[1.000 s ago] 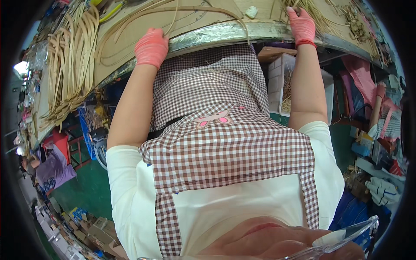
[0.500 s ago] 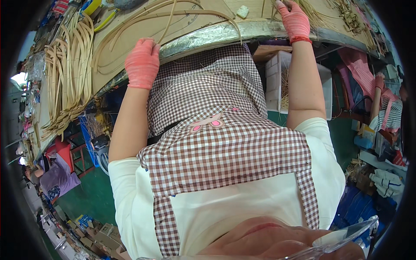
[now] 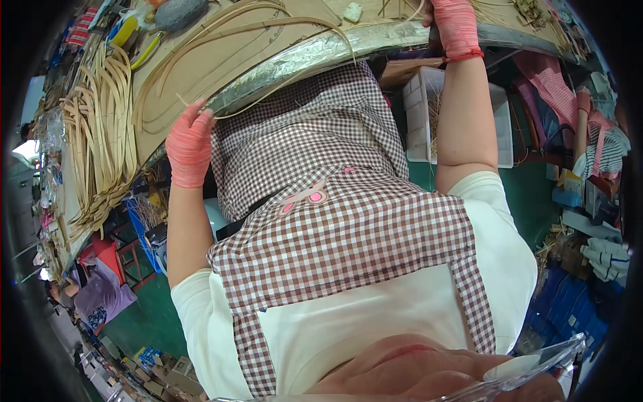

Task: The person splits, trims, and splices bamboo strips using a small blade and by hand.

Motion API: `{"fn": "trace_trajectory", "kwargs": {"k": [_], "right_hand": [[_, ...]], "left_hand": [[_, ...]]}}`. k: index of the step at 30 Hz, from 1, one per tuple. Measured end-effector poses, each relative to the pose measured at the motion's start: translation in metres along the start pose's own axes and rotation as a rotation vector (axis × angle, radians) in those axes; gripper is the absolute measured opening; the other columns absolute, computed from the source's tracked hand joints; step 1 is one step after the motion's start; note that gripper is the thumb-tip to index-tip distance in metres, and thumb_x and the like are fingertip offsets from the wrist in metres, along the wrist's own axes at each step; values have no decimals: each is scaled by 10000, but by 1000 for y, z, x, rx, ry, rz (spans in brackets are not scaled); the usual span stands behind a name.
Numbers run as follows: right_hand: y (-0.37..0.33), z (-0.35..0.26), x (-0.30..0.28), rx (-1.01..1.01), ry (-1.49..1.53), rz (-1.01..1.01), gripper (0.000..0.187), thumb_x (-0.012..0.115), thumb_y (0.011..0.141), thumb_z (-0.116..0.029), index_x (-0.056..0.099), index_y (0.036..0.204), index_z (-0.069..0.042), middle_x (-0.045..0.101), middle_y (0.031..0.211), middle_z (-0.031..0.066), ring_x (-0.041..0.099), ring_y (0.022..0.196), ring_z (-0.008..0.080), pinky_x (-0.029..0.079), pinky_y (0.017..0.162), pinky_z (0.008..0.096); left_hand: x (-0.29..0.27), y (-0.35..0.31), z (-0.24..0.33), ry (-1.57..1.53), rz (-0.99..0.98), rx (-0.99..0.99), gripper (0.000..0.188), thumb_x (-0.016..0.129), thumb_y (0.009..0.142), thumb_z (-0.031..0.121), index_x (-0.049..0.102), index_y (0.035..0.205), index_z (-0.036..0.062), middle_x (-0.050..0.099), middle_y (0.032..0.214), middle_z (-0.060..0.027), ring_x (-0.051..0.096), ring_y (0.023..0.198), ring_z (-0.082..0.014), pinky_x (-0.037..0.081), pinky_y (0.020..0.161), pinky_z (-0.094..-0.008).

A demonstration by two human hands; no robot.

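My left hand (image 3: 189, 144), in a pink knitted glove, pinches a thin tan strip (image 3: 258, 99), like split cane or bamboo, close to its end. From there the strip bends along the front edge of the worktable (image 3: 295, 61) toward the right. At the top of the view, my right hand (image 3: 455, 30), gloved the same way, is closed beside the table edge with a pale strip (image 3: 416, 12) running into its fingers. Something dark shows under this hand; I cannot make out what it is. The right fingertips are partly cut off by the frame.
Bent cane strips (image 3: 281, 23) lie on the tabletop, with a thick bundle of strips (image 3: 110, 127) at the left. A grey stone (image 3: 181, 13) and yellow-handled tool (image 3: 147, 52) lie nearby. Below the table at right stands a white plastic crate (image 3: 418, 124) holding straw-like scraps.
My left hand has moved left and down toward my body. The strip in it, which rose up over the table, now stretches along the edge. My right hand has shifted and turned slightly.
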State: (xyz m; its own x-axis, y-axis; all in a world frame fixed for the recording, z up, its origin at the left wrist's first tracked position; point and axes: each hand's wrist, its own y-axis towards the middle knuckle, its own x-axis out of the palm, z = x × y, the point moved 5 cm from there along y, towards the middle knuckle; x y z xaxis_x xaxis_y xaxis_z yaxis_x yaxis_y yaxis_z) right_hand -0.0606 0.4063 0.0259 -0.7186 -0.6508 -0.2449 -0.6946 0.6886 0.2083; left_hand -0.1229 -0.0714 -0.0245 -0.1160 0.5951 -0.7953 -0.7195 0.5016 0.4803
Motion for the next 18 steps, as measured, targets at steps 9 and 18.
{"fn": "trace_trajectory", "kwargs": {"k": [9,18], "right_hand": [[-69,-38,19,48,436,-299,298,687,928,-324,585,752,-106,537,580,-24,473,466,65,347,436,207],[-180,-24,97,-46,781,-588,216,692,948,-145,678,1117,-12,691,947,42,640,820,93,530,729,226]], "left_hand": [[-39,21,8,248,97,76,262,679,897,36,690,1158,64,669,1207,-135,689,994,-264,552,850,-328],[-11,62,169,-418,15,90,297,663,913,37,663,1208,7,643,1246,-128,618,1118,-218,495,965,-321]]}}
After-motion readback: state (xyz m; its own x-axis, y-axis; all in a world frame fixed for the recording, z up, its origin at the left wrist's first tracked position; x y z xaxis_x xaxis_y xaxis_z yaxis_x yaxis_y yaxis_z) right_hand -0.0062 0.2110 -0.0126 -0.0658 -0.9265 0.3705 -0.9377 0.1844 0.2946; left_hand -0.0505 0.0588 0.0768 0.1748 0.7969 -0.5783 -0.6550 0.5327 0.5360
